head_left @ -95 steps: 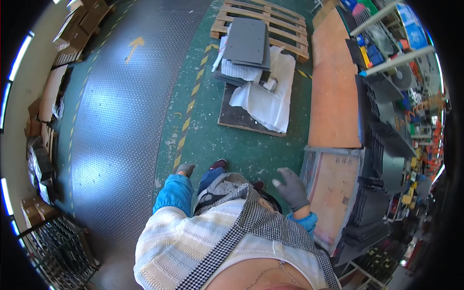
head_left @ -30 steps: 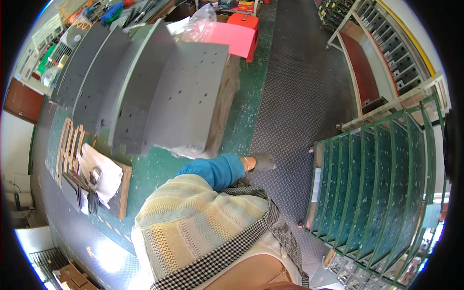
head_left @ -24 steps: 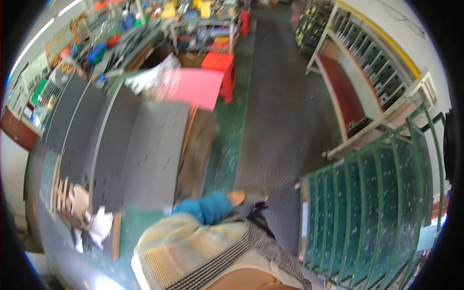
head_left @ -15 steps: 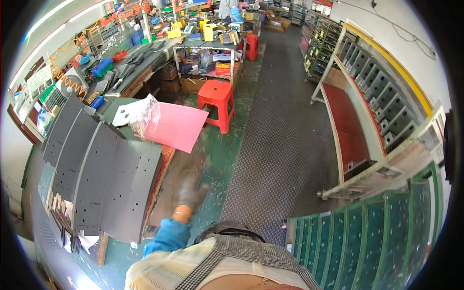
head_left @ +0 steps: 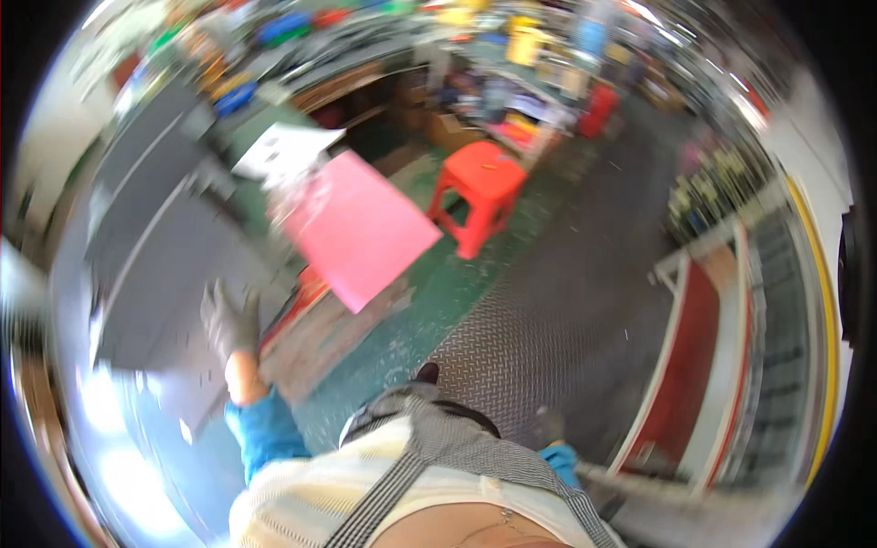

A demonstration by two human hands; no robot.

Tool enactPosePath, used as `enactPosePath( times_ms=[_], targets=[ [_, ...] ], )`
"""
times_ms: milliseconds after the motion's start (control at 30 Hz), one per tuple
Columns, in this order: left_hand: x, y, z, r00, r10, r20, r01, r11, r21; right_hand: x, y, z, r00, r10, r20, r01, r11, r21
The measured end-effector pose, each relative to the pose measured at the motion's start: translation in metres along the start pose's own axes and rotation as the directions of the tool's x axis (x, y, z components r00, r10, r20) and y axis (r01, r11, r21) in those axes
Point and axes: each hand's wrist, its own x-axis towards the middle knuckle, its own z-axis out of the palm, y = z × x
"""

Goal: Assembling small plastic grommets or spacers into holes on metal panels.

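Left hand (head_left: 228, 320) in a grey work glove, raised and spread wide, fingers apart, gripping nothing, hovering just over the near edge of the grey metal sheets (head_left: 174, 274). Blue sleeve (head_left: 265, 434) running down from the wrist toward the striped top at the lower edge. Right hand (head_left: 550, 426) low by the hip, also gloved in grey, small and blurred; open or closed, cannot tell, and cannot tell whether touching anything.

Grey metal sheets lying flat in an overlapping row on the left, stretching away toward the upper left, the nearest one just under the spread left hand. Beside them to the right, a brown board (head_left: 320, 333) on the floor, partly under the sheets. Above that, a pink sheet (head_left: 356, 228), tilted, resting over the far end of the stack, with a white sheet (head_left: 288, 151) just behind it.

Further out, a red plastic stool (head_left: 480, 192) standing upright on the green floor (head_left: 429, 292), near the pink sheet but apart from it. Grey tread-plate flooring (head_left: 548, 310) running up the middle right. A dark shoe tip (head_left: 427, 373) at the join of green floor and tread plate. On the right, a rack with red panels (head_left: 694, 365) and pale frames. At the back, cluttered shelves and benches with coloured items, too blurred to tell apart.
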Motion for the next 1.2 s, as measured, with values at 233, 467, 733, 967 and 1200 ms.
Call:
enactPosePath(
  times_ms=[233, 467, 733, 967, 1200],
  targets=[
    [0.037, 0.064, 0.012, 0.862, -0.429, 0.270, 0.388, 0.901, 0.194, 0.103, -0.098, -0.133, 0.904, -0.274, 0.328, 0.271, 0.961, 0.056],
    [0.059, 0.181, 0.057, 0.896, -0.373, 0.239, 0.372, 0.927, 0.053, 0.271, -0.167, -0.244, 0.854, -0.319, 0.412, 0.419, 0.890, -0.181],
    [0.056, 0.412, 0.213, 0.926, -0.035, 0.375, 0.166, 0.932, -0.324, 0.523, -0.141, -0.384, 0.803, -0.534, 0.267, 0.542, 0.839, 0.047],
    [0.088, 0.470, 0.234, 0.903, -0.080, 0.422, 0.231, 0.919, -0.320, 0.694, -0.172, -0.460, 0.824, -0.517, 0.234, 0.349, 0.787, 0.509],
    [0.161, 0.317, 0.162, 0.540, -0.429, -0.725, 0.493, 0.858, -0.140, 0.741, -0.332, -0.534, 0.672, -0.687, 0.276, 0.601, 0.724, 0.339]
  ],
)
